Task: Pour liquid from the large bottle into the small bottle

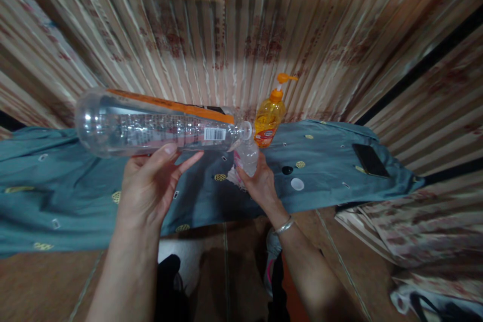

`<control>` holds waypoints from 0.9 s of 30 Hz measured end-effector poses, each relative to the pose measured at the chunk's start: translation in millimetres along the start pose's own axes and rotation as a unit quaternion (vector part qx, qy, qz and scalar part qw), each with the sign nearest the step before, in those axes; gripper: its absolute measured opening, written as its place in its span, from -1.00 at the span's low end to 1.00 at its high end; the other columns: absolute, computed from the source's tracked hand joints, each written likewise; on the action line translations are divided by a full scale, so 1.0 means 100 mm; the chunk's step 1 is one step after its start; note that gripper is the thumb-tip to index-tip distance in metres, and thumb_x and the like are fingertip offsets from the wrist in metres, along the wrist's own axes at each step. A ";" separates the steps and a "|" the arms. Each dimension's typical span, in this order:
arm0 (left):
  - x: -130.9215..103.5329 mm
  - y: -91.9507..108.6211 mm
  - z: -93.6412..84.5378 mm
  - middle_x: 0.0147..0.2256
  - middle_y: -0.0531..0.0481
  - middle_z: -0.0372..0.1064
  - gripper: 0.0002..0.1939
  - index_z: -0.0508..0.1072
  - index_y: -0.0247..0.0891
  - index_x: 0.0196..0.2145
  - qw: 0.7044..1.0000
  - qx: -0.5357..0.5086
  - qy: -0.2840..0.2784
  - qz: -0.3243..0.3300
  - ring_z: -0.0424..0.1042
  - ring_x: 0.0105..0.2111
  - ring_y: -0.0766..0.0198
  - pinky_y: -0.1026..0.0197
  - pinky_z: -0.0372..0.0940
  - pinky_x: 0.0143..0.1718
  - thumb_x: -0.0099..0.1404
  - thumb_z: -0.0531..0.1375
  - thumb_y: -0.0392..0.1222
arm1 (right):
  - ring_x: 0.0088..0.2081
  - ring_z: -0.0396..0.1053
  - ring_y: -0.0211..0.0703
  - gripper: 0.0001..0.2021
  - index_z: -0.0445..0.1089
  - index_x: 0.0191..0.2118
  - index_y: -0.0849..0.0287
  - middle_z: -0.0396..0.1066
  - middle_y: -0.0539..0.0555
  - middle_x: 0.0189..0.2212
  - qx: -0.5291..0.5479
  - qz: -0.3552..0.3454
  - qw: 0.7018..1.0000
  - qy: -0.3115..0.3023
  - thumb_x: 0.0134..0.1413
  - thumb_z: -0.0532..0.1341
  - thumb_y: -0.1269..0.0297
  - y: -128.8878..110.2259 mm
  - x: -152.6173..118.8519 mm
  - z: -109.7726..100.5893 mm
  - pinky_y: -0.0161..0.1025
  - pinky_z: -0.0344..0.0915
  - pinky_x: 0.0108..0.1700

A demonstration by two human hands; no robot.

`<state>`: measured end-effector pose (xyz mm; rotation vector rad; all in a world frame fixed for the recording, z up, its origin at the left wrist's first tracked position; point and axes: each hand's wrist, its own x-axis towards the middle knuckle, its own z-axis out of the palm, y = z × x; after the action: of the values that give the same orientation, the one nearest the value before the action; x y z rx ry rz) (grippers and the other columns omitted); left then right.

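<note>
Large bottle (151, 126): held on its side over the left half of the tabletop (86, 211), its uncapped mouth right by the top of the small bottle; we make out no clear liquid level.
Left hand (149, 183): cupped under the large bottle, thumb against its side, forefinger loosely stretched; the other fingers are partly hidden from us.
Small bottle (249, 157): clear, roughly upright, between the tabletop's middle and back edge; we cannot tell whether it touches the cloth.
Right hand (262, 181): closed around the small bottle, silver bracelet (285, 225) at the wrist.
Progress: we judge the two bottles are lined up; whether anything passes between them we cannot see, and neither is set down.
Pump bottle (269, 118): amber, upright at the back edge.
Discs: one dark (287, 170), one white (297, 184), towards the front edge.
Phone (370, 160): black, flat near the right end.
Cloth (328, 141): teal, pineapple-printed, wrinkled.
Room: striped, flower-patterned curtains (211, 35) behind, brown tiled floor (211, 282) below us.
</note>
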<state>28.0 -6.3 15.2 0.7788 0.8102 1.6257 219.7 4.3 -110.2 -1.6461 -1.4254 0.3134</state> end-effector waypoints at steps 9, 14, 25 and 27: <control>-0.01 -0.01 0.00 -0.40 0.06 0.52 -0.87 0.57 -0.22 -0.46 1.000 0.005 -0.005 0.003 0.50 -0.26 0.18 -0.21 0.51 -0.15 -0.03 0.37 -0.37 | -0.05 0.51 0.07 -0.41 0.21 0.17 0.24 0.51 0.22 -0.06 0.005 -0.004 1.000 -0.003 0.04 0.31 0.16 0.02 0.00 0.00 -0.05 0.45 -0.04; 0.00 -0.01 -0.01 -0.48 0.09 0.47 -0.89 0.55 -0.23 -0.50 1.000 0.010 0.001 0.000 0.48 -0.34 0.23 -0.22 0.50 -0.13 -0.03 0.38 -0.36 | -0.03 0.50 0.06 -0.41 0.20 0.18 0.23 0.51 0.21 -0.04 0.007 -0.004 1.000 -0.004 0.05 0.31 0.18 0.01 0.00 0.00 -0.07 0.44 -0.02; -0.01 0.00 0.01 -0.43 0.06 0.52 -0.89 0.56 -0.22 -0.47 1.000 0.005 -0.007 -0.007 0.52 -0.26 0.15 -0.27 0.46 -0.07 0.00 0.37 -0.36 | -0.04 0.51 0.06 -0.40 0.19 0.18 0.23 0.51 0.22 -0.05 0.004 -0.007 1.000 0.002 0.06 0.30 0.14 0.01 -0.01 0.01 -0.06 0.44 -0.03; -0.01 -0.01 0.00 -0.42 0.05 0.52 -0.90 0.57 -0.23 -0.46 1.000 0.006 -0.010 -0.005 0.52 -0.23 0.12 -0.26 0.47 -0.08 0.01 0.37 -0.36 | -0.04 0.51 0.07 -0.40 0.19 0.19 0.22 0.51 0.22 -0.05 0.004 -0.009 1.000 0.004 0.06 0.30 0.14 0.01 -0.01 0.01 -0.05 0.44 -0.03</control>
<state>28.8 -7.2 14.8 0.7960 0.8089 1.6039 219.7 3.7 -112.2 -1.6255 -1.4310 0.3014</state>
